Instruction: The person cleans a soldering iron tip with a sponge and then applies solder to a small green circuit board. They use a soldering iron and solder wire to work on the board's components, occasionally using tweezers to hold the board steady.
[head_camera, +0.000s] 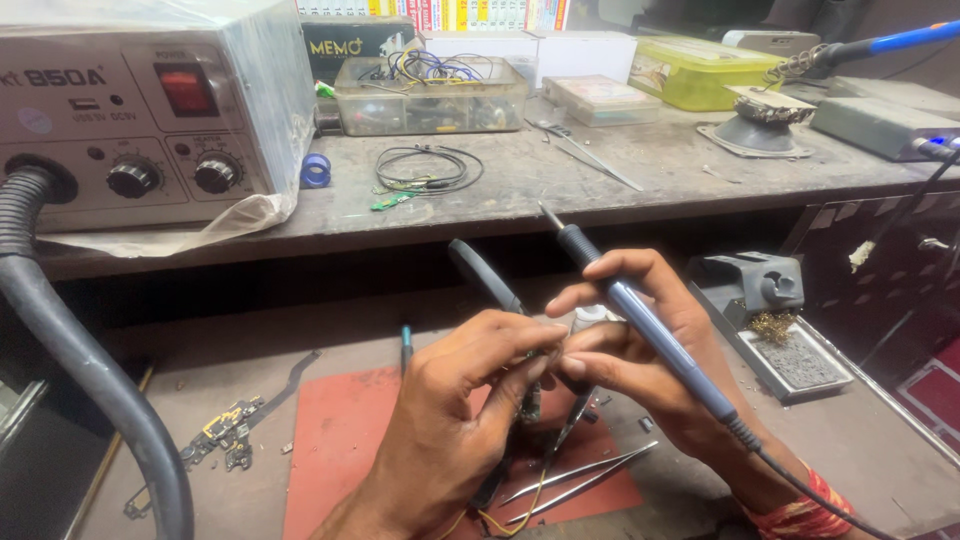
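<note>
the right hand (640, 340) holds a soldering iron (640, 320) tip up, fingers wrapped round its grip; the left hand (470, 400) fingers pinch a small part (530, 402) above the red mat (330, 440). tweezers (580, 475) lie on the mat; a rework station (150, 110) sits far left of it.

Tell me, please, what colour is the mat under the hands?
The mat is red-orange, seen best in the head view.

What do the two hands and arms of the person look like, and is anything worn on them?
Both hands are bare, without gloves or rings in view. The left hand and its forearm show no sleeve. At the right hand's wrist sits a red and orange patterned cuff or band.
</note>
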